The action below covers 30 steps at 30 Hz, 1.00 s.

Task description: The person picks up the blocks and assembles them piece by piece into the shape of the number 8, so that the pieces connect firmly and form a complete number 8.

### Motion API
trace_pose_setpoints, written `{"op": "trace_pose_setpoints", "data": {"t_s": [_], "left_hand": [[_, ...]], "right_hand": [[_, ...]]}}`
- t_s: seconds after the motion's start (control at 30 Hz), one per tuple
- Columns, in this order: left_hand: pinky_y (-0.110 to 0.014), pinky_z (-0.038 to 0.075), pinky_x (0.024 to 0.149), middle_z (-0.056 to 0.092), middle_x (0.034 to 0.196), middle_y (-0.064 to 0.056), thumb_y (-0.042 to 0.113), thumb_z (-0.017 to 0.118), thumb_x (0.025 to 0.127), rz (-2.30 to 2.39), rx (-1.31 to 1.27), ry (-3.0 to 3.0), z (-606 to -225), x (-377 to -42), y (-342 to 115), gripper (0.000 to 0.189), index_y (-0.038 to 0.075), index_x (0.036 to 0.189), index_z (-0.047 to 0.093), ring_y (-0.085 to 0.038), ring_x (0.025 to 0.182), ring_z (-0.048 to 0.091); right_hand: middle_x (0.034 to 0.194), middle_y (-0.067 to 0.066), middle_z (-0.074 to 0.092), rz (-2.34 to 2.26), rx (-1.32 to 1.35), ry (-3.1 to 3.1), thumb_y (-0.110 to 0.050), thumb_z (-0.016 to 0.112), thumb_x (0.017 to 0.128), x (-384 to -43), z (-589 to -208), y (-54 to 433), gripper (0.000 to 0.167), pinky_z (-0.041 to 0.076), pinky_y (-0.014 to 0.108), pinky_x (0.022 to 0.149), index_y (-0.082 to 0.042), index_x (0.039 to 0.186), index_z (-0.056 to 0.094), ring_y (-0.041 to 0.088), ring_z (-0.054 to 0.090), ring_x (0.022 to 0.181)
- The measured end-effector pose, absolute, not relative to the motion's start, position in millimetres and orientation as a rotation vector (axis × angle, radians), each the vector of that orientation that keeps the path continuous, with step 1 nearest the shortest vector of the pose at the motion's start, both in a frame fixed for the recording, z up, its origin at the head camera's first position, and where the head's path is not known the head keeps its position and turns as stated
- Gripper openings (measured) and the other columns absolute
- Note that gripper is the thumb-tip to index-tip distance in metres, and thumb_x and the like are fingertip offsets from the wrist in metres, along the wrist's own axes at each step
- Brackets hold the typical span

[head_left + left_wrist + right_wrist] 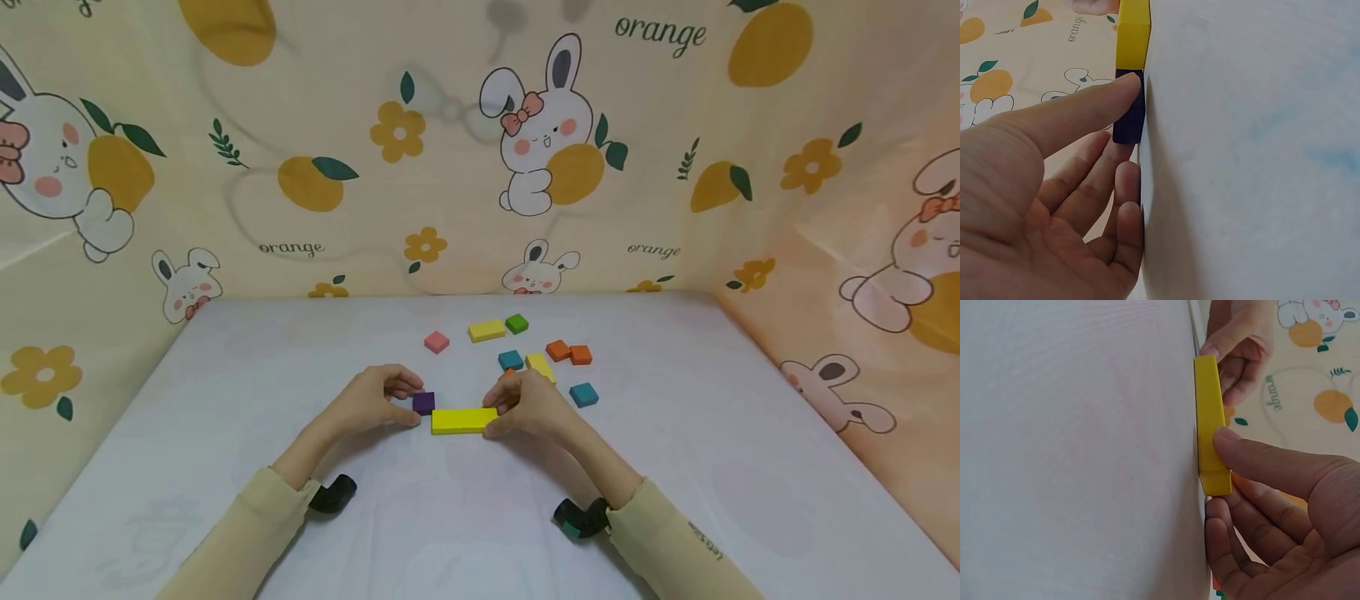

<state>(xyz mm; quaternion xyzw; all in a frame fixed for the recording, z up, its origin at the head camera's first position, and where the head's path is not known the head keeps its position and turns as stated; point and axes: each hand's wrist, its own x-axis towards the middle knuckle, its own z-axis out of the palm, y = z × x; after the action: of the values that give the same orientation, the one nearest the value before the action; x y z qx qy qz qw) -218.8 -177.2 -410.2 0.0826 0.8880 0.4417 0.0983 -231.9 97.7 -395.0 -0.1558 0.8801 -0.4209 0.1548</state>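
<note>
On the white table a long yellow block [459,422] lies crosswise in front of the person. The right hand [531,407] grips its right end, thumb [1254,456] along the near side and fingers behind. At the yellow block's left end sits a small dark purple block [423,403], slightly farther back. The left hand [372,400] pinches this purple block, its thumb [1091,112] on the near face and fingertips at the far side. In the left wrist view the purple and yellow blocks [1133,47] appear end to end; whether they touch cannot be told.
Beyond the hands lie a pink block [437,342], a yellow block [487,331], a green block [517,323], two orange blocks [558,350] and a teal block [583,394]. Near the right hand are another teal block [511,360] and a partly hidden yellow block [540,366]. A patterned cloth [450,192] surrounds the table.
</note>
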Motion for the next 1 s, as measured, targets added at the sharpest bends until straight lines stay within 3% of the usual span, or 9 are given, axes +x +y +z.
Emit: {"op": "trace_pose_setpoints", "data": {"t_s": [1.0], "left_hand": [[-0.038, 0.048, 0.093, 0.066, 0.105, 0.003, 0.014, 0.089, 0.073, 1.288, 0.258, 2.626, -405.7, -215.6, -181.0, 0.047, 0.010, 0.114, 0.066, -0.017, 0.097, 0.059]], "right_hand": [[0.082, 0.003, 0.063, -1.211, -0.425, 2.524, -0.012, 0.092, 0.067, -234.0, -398.9, 96.2, 0.031, 0.048, 0.030, 0.071, -0.013, 0.092, 0.073, 0.021, 0.056, 0.080]]}}
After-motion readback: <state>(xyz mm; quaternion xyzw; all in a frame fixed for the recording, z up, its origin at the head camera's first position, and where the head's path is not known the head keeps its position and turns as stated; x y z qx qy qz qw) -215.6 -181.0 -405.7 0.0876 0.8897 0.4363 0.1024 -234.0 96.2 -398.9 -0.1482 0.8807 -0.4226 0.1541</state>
